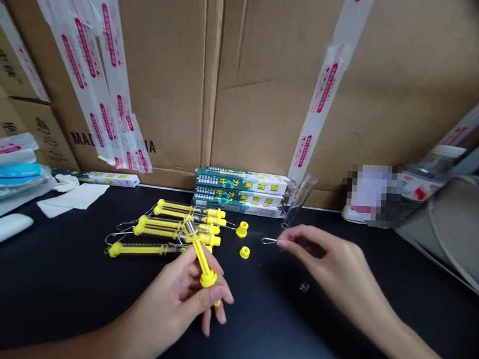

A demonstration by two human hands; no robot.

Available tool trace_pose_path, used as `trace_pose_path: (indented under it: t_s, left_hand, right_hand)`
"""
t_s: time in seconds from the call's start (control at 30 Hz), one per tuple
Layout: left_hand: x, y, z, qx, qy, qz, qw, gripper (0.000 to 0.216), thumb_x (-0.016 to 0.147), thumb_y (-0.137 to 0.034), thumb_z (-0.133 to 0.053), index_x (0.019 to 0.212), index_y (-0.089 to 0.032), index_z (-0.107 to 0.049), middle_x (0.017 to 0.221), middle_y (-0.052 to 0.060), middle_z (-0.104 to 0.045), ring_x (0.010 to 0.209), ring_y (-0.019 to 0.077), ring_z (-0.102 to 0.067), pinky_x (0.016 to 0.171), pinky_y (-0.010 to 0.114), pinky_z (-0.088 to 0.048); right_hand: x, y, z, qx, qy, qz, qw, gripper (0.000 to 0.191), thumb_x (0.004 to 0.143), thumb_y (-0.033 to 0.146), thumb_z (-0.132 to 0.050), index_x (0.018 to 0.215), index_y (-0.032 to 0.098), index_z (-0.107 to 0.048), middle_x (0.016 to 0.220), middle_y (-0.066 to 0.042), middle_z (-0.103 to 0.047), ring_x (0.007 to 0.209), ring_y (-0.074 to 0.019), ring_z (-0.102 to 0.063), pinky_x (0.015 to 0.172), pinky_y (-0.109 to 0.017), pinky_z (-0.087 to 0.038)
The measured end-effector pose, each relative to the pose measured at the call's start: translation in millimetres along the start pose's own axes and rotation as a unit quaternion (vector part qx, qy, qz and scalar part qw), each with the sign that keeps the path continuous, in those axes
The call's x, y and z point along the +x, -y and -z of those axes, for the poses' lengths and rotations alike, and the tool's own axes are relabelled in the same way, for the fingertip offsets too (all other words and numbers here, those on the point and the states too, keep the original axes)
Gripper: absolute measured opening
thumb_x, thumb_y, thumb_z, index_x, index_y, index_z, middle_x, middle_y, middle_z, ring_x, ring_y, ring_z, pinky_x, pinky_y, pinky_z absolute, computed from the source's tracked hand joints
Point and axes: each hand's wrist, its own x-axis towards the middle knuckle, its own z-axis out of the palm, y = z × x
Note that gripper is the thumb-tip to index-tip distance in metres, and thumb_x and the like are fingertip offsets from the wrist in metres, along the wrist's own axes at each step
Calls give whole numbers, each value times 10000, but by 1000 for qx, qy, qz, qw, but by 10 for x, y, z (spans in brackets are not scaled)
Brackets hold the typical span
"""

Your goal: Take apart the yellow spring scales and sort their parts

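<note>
My left hand [195, 294] is closed around a yellow spring scale core [204, 260], which tilts up and away with a metal part near its top. My right hand [319, 252] pinches a thin wire hook [269, 241] between thumb and fingertips, just above the black table. Left of that hook lie two loose yellow caps, one farther back [242, 230] and one nearer [245, 252]. Beyond my right hand a clear plastic tube [302, 195] leans by the boxes. Below it sits a small coiled metal piece [304, 287]. Several assembled yellow spring scales [158, 227] lie behind my left hand.
Stacked printed boxes [241, 187] stand against a large taped cardboard carton [172, 81]. At left are white paper [74, 200], another narrow box [108, 179], a blue-and-white packet [15, 175] and a white rounded object [7, 230]. A clear bottle [434, 172] stands far right.
</note>
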Motion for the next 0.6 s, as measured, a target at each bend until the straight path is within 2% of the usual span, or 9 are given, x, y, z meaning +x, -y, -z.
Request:
trace_pose_path:
  t_s: [0.1, 0.23, 0.43, 0.5, 0.6]
  left_hand:
    - [-15, 7, -7, 31, 4, 15, 999, 305, 886, -395, -732, 933, -190, -511, 805, 7, -678, 619, 118, -660, 471, 161, -498]
    - [-16, -9, -8, 54, 4, 25, 998, 317, 884, -425, -715, 968, -195, -515, 798, -5, -647, 603, 118, -643, 456, 166, -465]
    - [-31, -81, -24, 90, 3, 64, 994, 283, 869, -388, -718, 996, -201, -548, 789, -24, -617, 595, 102, -603, 473, 170, -431]
    - [-29, -107, -27, 91, 2, 69, 994, 303, 856, -423, -726, 984, -198, -567, 796, -19, -618, 593, 101, -592, 479, 174, -426]
    - [-18, -141, -31, 66, 10, 52, 996, 358, 907, -532, -631, 957, -179, -612, 797, 5, -627, 604, 110, -592, 481, 185, -416]
  right_hand:
    - [136, -179, 111, -59, 20, -12, 998, 184, 807, 414, -673, 745, 267, -764, 726, -7, -750, 647, -207, -669, 604, -285, -484]
    - [164, -276, 126, -55, 100, -21, 993, 127, 788, 364, -710, 703, 294, -775, 627, 33, -738, 601, -186, -674, 557, -253, -463]
    - [116, -248, 58, -41, 167, -6, 985, 89, 804, 292, -718, 752, 299, -789, 677, 50, -754, 615, -158, -661, 568, -227, -467]
    - [113, -224, 59, -40, 174, -3, 984, 80, 797, 301, -728, 762, 306, -799, 726, 44, -773, 642, -168, -666, 587, -240, -472]
    - [96, -153, 66, -30, 189, 0, 982, 111, 818, 363, -712, 780, 323, -809, 816, 39, -794, 730, -191, -702, 659, -262, -494]
